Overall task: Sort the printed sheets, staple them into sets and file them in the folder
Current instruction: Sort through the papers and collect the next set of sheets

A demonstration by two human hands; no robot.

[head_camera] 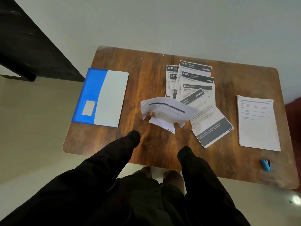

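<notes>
I hold a curved printed sheet (166, 110) above the middle of the wooden table (146, 75). My left hand (149, 117) pinches its left edge and my right hand (183, 128) grips its lower right edge. Behind it, several printed sheets (193, 82) with numbered dark headers lie fanned out. One tilted sheet (211, 126) lies right of my right hand. A neat pile of sheets (258, 124) sits further right. The blue folder (101, 97) lies at the table's left, a pale sheet over its right half. A small blue stapler (266, 165) lies near the front right edge.
A dark piece of furniture (32, 43) stands at the left beyond the table. The floor is pale all around. My feet show under the table's front edge.
</notes>
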